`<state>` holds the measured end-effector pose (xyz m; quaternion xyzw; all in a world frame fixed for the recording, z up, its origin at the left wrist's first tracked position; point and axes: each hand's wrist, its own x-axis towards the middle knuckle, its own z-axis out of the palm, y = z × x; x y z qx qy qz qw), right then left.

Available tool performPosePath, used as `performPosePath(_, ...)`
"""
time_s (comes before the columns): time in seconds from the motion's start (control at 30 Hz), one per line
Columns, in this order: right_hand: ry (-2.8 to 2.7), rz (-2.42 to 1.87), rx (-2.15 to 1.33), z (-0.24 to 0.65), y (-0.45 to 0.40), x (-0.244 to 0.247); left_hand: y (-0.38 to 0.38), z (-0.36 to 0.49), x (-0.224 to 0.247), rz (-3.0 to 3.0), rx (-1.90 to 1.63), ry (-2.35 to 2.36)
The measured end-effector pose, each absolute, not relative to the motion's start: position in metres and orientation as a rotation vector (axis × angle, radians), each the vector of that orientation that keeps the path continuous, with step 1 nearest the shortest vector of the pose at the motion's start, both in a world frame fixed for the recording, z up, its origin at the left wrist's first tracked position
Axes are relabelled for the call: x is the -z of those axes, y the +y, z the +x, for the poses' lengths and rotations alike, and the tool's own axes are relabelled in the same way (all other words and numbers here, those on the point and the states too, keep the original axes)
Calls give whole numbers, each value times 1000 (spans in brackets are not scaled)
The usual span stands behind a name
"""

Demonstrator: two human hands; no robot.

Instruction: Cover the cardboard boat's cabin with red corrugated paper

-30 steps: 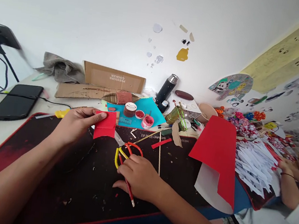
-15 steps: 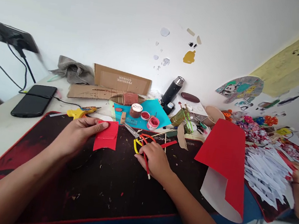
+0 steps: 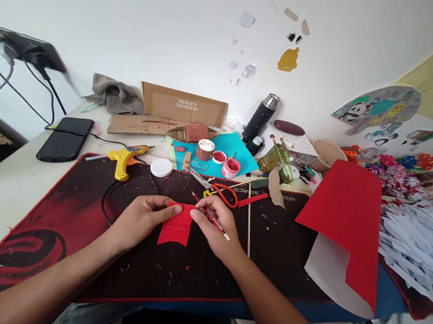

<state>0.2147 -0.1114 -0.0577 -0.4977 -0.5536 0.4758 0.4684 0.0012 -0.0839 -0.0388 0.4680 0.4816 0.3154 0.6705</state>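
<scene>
A small piece of red corrugated paper (image 3: pixel 176 227) hangs between my hands over the dark desk mat (image 3: pixel 153 276). My left hand (image 3: pixel 143 222) pinches its upper left edge between thumb and fingers. At its upper right corner, my right hand (image 3: pixel 217 230) is closed on the paper, with a red pencil (image 3: pixel 214 220) also held across the fingers. Just beyond the right hand lie scissors (image 3: pixel 226 194) with red and yellow handles, partly covered by that hand. A narrow red strip (image 3: pixel 252 199) rests to their right.
A yellow glue gun (image 3: pixel 121 163) and phone (image 3: pixel 66 140) lie left. Paint jars (image 3: pixel 205 150) stand on a blue sheet (image 3: pixel 238 146), near a black flask (image 3: pixel 261 117). Right are a large red sheet (image 3: pixel 345 200) and a pile of white strips (image 3: pixel 421 244).
My right hand has let go of the scissors and taken hold of the red paper's right side, keeping the pencil. My left hand has moved right and lower with the paper. The view has shifted.
</scene>
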Motion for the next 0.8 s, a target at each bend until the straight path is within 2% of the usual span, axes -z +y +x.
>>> performPosePath(0.3, -1380, -1205, -1172, 210, -109, 65, -87, -2, 40, 1329, -610, 1213)
performPosePath(0.5, -1454, -1258, -1136, 210, -109, 68, -92, -24, 34, 1695, -962, 1448)
performPosePath(0.63, -1513, -1279, -1091, 207, -107, 70, -105, -35, 35, 2151, -1104, 1230)
performPosePath(0.8, -1727, -1299, -854, 206, -93, 62, -106, -35, 48, 2565, -1025, 910)
